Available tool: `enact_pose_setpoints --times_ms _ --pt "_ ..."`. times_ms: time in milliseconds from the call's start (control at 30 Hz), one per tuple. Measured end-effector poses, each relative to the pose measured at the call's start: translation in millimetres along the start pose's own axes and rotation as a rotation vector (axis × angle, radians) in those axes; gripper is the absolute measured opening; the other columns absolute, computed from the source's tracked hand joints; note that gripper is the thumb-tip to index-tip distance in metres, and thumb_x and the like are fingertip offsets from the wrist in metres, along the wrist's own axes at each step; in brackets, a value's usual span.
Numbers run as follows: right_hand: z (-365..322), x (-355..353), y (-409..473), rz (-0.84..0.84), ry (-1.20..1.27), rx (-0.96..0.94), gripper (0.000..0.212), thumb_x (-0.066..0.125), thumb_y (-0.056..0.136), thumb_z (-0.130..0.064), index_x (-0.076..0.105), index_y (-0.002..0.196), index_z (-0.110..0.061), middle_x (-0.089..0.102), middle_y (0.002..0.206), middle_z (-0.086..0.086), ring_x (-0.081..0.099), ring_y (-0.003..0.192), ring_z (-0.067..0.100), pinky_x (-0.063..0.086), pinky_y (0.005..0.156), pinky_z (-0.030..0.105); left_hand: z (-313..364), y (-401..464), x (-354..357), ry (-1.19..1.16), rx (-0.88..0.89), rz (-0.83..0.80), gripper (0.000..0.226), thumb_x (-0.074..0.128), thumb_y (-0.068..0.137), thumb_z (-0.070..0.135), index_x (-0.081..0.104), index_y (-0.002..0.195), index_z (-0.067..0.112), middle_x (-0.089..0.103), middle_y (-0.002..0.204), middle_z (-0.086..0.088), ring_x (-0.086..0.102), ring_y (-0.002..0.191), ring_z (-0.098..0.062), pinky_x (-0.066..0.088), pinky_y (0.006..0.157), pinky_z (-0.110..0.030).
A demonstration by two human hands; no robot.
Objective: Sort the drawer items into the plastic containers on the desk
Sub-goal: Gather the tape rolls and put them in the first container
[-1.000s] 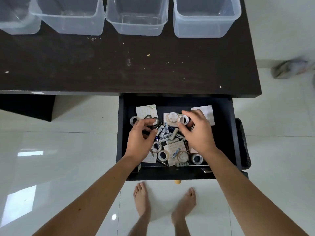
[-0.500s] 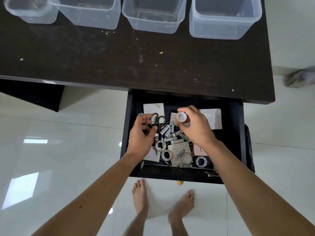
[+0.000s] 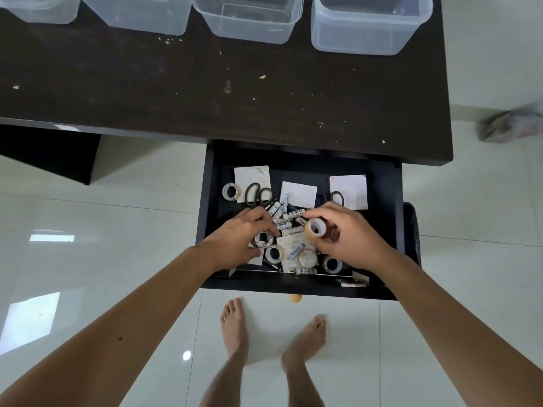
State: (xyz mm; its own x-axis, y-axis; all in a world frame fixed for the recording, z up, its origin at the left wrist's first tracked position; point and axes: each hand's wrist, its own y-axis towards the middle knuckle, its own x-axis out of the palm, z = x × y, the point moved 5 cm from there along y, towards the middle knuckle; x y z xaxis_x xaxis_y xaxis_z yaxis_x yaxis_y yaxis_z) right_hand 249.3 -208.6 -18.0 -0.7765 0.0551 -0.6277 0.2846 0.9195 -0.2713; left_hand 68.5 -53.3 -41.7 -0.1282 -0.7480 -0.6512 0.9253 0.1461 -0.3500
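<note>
The open black drawer under the dark desk holds tape rolls, batteries, black scissors and white paper cards. My right hand is shut on a tape roll, held above the drawer's middle. My left hand reaches into the pile, its fingertips on another tape roll and the batteries; whether it grips anything is hidden. Several clear plastic containers stand in a row at the desk's far edge.
A lone tape roll lies at the drawer's back left. My bare feet stand on glossy white tiles below the drawer. A dark bin sits right of the drawer. A blurred bundle lies on the floor, far right.
My right hand lifted a tape roll from the drawer's back and drew it toward me. My left hand slid from the scissors down to the batteries and a tape roll.
</note>
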Motion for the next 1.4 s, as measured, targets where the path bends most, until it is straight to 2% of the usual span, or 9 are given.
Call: enact_pose_setpoints --times_ms 167,267,433,533,700,933,1067,1200,1400 --pt "0.7 13.5 -7.6 -0.184 -0.108 -0.042 0.042 0.084 0.084 -0.029 0.072 0.124 -0.034 0.063 0.117 -0.021 0.066 0.106 0.004 0.057 0.095 0.037 2.0 3.1 1.6 0.192 0.063 0.013 0.054 0.079 0.087 0.009 0.062 0.134 0.029 0.05 0.135 0.009 0.049 0.126 -0.014 0.049 0.105 -0.034" --pt "1.0 19.3 -10.1 -0.252 -0.14 -0.064 0.045 0.087 0.08 -0.025 0.071 0.121 -0.036 0.06 0.116 -0.022 0.065 0.105 0.006 0.057 0.092 0.038 1.9 2.1 0.9 0.173 0.072 0.037 0.05 0.081 0.086 0.013 0.064 0.131 0.027 0.052 0.131 0.008 0.055 0.121 -0.015 0.052 0.1 -0.034" --pt "2.0 23.3 -9.6 -0.301 -0.17 -0.075 0.05 0.089 0.077 -0.019 0.07 0.121 -0.036 0.056 0.117 -0.02 0.062 0.103 0.009 0.055 0.09 0.037 9.0 0.1 -3.1 0.075 0.057 0.034 0.044 0.088 0.078 0.023 0.062 0.114 0.028 0.057 0.111 0.017 0.053 0.094 -0.001 0.047 0.085 -0.024" --pt "2.5 27.8 -9.3 -0.326 -0.214 -0.086 0.052 0.088 0.079 -0.019 0.071 0.124 -0.038 0.054 0.119 -0.016 0.061 0.104 0.011 0.054 0.086 0.034 12.7 3.1 0.6 0.124 0.065 -0.048 0.047 0.086 0.08 0.032 0.06 0.12 0.035 0.054 0.11 0.024 0.048 0.082 0.007 0.043 0.081 -0.023" --pt "1.7 30.0 -5.2 -0.293 -0.221 -0.116 0.044 0.088 0.079 -0.02 0.073 0.116 -0.036 0.058 0.112 -0.017 0.063 0.098 0.011 0.055 0.083 0.038 11.9 9.0 10.7 0.306 0.126 -0.17 0.056 0.078 0.088 0.043 0.057 0.14 0.045 0.053 0.127 0.013 0.062 0.106 -0.013 0.051 0.091 -0.033" --pt "9.7 14.8 -8.3 -0.174 -0.082 -0.032 0.043 0.089 0.076 -0.021 0.074 0.116 -0.03 0.064 0.11 -0.019 0.064 0.102 0.003 0.055 0.093 0.033 19.0 15.5 17.0 0.497 0.193 -0.15 0.051 0.069 0.092 0.049 0.056 0.14 0.037 0.054 0.132 0.007 0.066 0.104 -0.02 0.055 0.084 -0.038" --pt "8.3 4.2 -10.1 -0.137 -0.079 -0.017 0.047 0.087 0.078 -0.022 0.074 0.123 -0.031 0.062 0.112 -0.02 0.065 0.102 0.003 0.056 0.093 0.031 13.5 13.5 15.7 0.322 0.172 -0.047 0.044 0.074 0.086 0.043 0.067 0.127 0.028 0.06 0.123 0.008 0.069 0.094 -0.019 0.058 0.081 -0.038" --pt "8.2 -6.4 -10.9 -0.115 -0.054 0.057 0.044 0.086 0.077 -0.018 0.075 0.118 -0.031 0.061 0.109 -0.018 0.065 0.097 0.001 0.053 0.088 0.022 5.3 6.4 3.6 0.025 0.028 0.089 0.04 0.082 0.08 0.037 0.072 0.117 0.026 0.072 0.111 0.014 0.069 0.1 -0.007 0.057 0.091 -0.03" --pt "6.1 -12.4 -5.0 -0.072 -0.016 0.091 0.044 0.088 0.078 -0.021 0.073 0.117 -0.034 0.059 0.11 -0.02 0.064 0.1 -0.001 0.045 0.085 0.012 20.4 -3.7 -17.7 -0.213 -0.063 0.349 0.046 0.068 0.099 0.035 0.058 0.142 0.044 0.07 0.111 0.014 0.064 0.083 0.001 0.054 0.081 -0.017"
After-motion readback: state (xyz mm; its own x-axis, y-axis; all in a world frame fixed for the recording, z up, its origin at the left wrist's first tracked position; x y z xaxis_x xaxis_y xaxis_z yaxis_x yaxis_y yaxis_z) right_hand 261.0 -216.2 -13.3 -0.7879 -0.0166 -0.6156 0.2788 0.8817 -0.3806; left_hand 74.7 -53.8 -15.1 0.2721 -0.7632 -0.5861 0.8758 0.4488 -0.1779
